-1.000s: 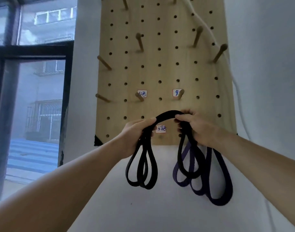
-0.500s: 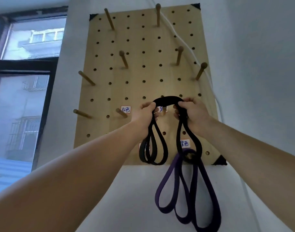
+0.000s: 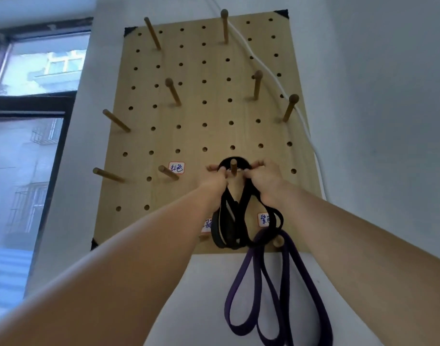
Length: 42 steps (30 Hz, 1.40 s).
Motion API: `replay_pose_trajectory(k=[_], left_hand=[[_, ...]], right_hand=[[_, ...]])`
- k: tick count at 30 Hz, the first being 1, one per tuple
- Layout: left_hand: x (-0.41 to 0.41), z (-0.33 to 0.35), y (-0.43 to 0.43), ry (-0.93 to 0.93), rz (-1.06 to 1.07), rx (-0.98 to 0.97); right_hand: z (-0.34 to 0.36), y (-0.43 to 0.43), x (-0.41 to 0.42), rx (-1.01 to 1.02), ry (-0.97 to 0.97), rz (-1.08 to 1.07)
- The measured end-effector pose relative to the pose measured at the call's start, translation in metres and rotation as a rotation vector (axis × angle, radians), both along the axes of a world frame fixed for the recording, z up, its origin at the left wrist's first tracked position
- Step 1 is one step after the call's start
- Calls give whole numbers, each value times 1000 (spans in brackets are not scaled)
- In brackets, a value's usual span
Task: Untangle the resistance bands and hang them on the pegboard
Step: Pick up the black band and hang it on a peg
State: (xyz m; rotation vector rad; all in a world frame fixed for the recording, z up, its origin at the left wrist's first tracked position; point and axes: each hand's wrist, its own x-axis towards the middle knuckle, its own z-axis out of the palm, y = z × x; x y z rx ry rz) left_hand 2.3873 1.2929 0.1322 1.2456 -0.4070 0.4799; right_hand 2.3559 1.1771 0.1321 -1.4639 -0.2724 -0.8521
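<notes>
Head view: black band [image 3: 241, 211] looped over a wooden peg [image 3: 233, 168] low-centre on the pegboard [image 3: 209, 116], top arc just above both sets of fingertips, long axis vertical, folded loops hanging straight down below the hands to the board's bottom edge. Left hand [image 3: 215, 182] pinches the band left of the peg, thumb and forefinger pressed on the strap; right hand [image 3: 265, 181] pinches it right of the peg, other fingers curled around the strands. Half a second ago the arc was held in front of the board below this peg; now it sits over the peg and the hands are higher. Band is flat, matte black, several overlapping loops. Purple band [image 3: 276, 290] threads through the black loops below the right hand, hanging past the board onto the white wall [image 3: 376, 121]. White cable [image 3: 276, 78] runs down the board's right side.
</notes>
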Motion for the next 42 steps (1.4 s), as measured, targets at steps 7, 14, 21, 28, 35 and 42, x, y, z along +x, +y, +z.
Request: replay_pose_trajectory(k=[7,14,21,28,35,42], left_hand=[[-11,-22,24,-27,-6,393],[-40,-34,61,-36,33,544],[-79,-65,97,-66,41,714],[-101,-102,117,-82,44,843],[-83,-123,101,-186,114,901],[-72,-147,97,-298,222,924]], right_hand=[[-19,-23,-19,-385,159,-11],[-29,-35,-47,-756,171,-156],[-46,-54,-71,-669,167,-164],[-47,-30,-69,-745,246,-89],[-57,-11,-59,-1334,382,-237],[-64,-44,-73,-1405,297,-339]])
